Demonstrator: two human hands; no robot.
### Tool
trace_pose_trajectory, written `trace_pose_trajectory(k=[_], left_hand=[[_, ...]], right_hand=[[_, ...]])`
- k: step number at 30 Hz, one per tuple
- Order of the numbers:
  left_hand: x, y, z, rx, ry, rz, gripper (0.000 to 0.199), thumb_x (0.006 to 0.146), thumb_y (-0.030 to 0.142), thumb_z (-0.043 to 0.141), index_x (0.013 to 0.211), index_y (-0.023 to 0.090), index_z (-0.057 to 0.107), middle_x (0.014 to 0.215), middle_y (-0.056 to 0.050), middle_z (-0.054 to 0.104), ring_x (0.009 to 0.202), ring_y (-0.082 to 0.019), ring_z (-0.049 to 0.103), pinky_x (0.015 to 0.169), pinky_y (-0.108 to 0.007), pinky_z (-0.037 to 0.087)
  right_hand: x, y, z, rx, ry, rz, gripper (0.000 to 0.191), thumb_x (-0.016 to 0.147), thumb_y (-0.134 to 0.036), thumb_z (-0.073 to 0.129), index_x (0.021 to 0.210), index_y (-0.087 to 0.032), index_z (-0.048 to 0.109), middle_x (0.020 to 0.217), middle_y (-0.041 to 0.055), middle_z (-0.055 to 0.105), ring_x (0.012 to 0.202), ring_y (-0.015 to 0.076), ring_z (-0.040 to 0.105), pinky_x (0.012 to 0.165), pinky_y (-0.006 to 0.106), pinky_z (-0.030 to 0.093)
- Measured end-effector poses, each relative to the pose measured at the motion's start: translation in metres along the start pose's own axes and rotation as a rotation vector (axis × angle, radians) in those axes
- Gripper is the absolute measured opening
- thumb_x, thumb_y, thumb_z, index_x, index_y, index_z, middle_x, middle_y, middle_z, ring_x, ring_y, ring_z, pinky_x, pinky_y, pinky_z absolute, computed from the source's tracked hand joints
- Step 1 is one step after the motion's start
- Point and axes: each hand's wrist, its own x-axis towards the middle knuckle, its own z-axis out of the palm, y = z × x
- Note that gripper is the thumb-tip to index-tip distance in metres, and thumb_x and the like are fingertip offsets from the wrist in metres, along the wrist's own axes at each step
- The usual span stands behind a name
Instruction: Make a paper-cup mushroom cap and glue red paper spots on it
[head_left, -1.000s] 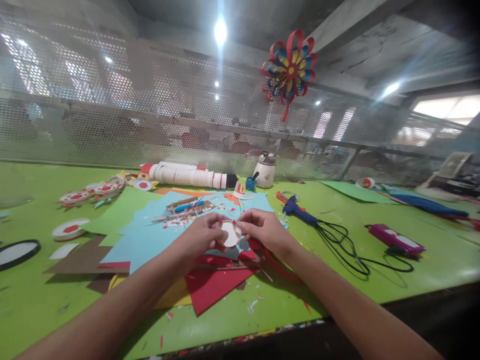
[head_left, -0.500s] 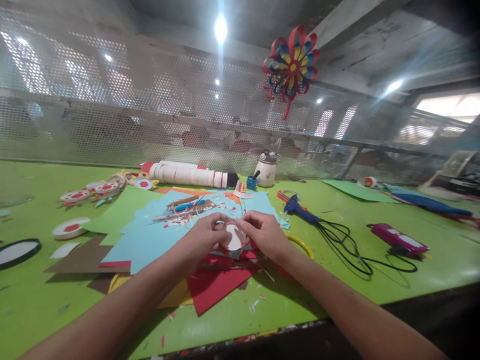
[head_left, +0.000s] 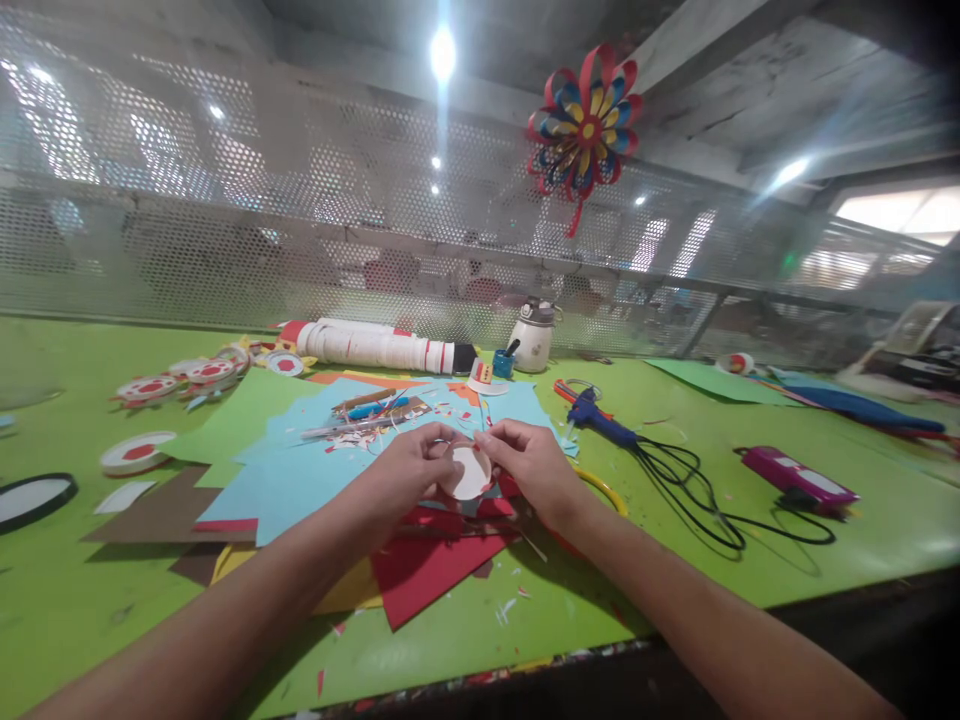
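Head view: over the blue sheets (head_left: 277, 495), the left hand (head_left: 401, 468) and right hand (head_left: 531, 468) pinch a white disc (head_left: 472, 476) by its rim; light, even fingertip pressure should keep it round.

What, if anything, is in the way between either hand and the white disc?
Nothing visible. The left hand holds the white disc at its left edge; the right hand has its fingertips at the upper right edge, their exact contact unclear. The blue paper lies below, not between.
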Motion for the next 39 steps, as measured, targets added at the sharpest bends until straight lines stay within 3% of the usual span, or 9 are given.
trace_pose_trajectory(k=[7,17,29,34,39], left_hand=[[-0.001,0.001,-0.003,-0.061,-0.062,-0.002,0.027,0.061,0.013,0.068,0.084,0.016,0.054,0.066,0.0,0.064,0.054,-0.012,0.058,0.05,-0.024,0.049],[-0.001,-0.001,-0.005,-0.05,-0.118,-0.006,0.031,0.064,0.017,0.068,0.091,0.02,0.052,0.071,0.001,0.063,0.062,-0.017,0.063,0.051,-0.026,0.048],[-0.007,0.009,-0.004,0.017,-0.091,0.034,0.037,0.066,0.016,0.065,0.099,0.018,0.049,0.072,0.001,0.061,0.057,-0.011,0.056,0.052,-0.022,0.042],[-0.002,0.007,-0.006,-0.042,-0.12,0.061,0.035,0.065,0.017,0.067,0.095,0.018,0.048,0.071,0.0,0.062,0.061,-0.015,0.061,0.05,-0.024,0.043],[0.001,0.003,-0.008,-0.043,-0.111,0.067,0.031,0.063,0.016,0.067,0.088,0.018,0.049,0.068,0.0,0.062,0.056,-0.013,0.058,0.048,-0.023,0.041]], right_hand=[[0.003,0.006,-0.001,0.252,-0.083,0.161,0.034,0.066,-0.044,0.076,0.069,-0.015,0.059,0.059,-0.0027,0.058,0.051,0.009,0.051,0.054,0.025,0.044],[0.006,0.008,-0.006,0.449,-0.202,0.298,0.029,0.065,-0.033,0.079,0.075,-0.014,0.059,0.06,-0.0019,0.06,0.049,0.0091,0.053,0.047,0.023,0.044],[0.001,-0.001,-0.004,0.536,-0.247,0.32,0.019,0.071,-0.025,0.074,0.074,-0.014,0.059,0.063,-0.0018,0.059,0.054,0.0094,0.054,0.052,0.023,0.044],[0.001,-0.003,-0.005,0.541,-0.227,0.306,0.024,0.076,-0.039,0.067,0.074,-0.015,0.062,0.064,-0.001,0.057,0.056,0.0119,0.053,0.053,0.025,0.046],[0.0,-0.003,-0.002,0.437,-0.169,0.287,0.04,0.074,-0.056,0.064,0.071,-0.016,0.061,0.059,-0.0009,0.056,0.053,0.0123,0.051,0.05,0.026,0.044]])
